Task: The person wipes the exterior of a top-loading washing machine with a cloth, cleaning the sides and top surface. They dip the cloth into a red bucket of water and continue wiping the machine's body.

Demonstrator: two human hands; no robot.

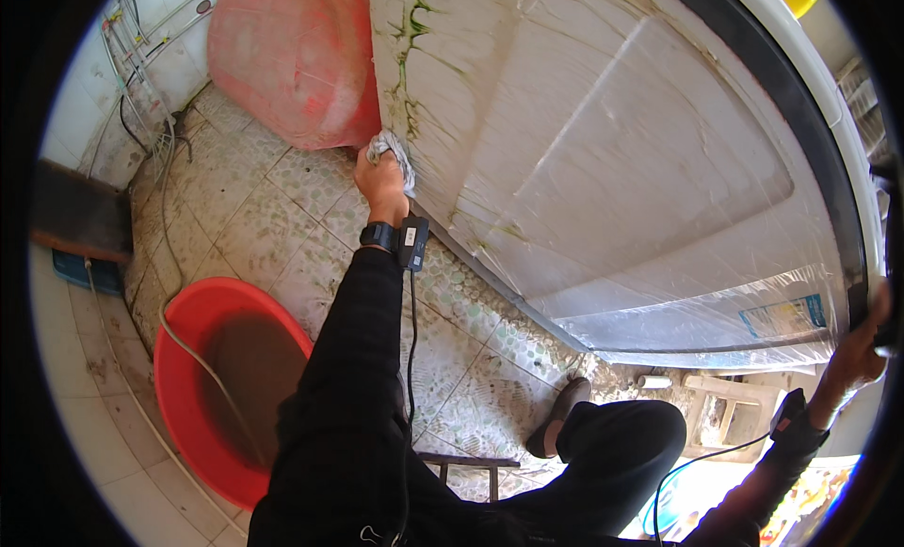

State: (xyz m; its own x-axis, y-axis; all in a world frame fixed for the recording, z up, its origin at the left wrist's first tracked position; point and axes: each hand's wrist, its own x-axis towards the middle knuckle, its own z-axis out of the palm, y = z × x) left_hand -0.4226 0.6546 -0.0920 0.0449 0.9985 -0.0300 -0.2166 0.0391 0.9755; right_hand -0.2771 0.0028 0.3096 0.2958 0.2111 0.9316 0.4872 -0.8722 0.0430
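Note:
A crumpled pale cloth [395, 161] is bunched in my left hand [380, 185], whose fingers are closed on it. That hand presses the cloth against the lower left edge of a large white appliance [603, 180]. Its broad panel carries clear, wrinkled plastic film, with green and brown grime streaking the left side. A dark strip borders the panel's far right side. Over there my right hand [852, 359] grips the appliance's edge, its fingertips partly lost in the dark rim of the view. Both wrists wear black devices with cables.
A red basin [169, 387] of murky water, with a hose dipping in, stands at left. Behind the cloth leans a faded red plastic container [292, 62]. My foot [563, 410] rests on wet, dirty patterned tiles near a wooden stool [720, 410]. Pipes [127, 62] run along the left wall.

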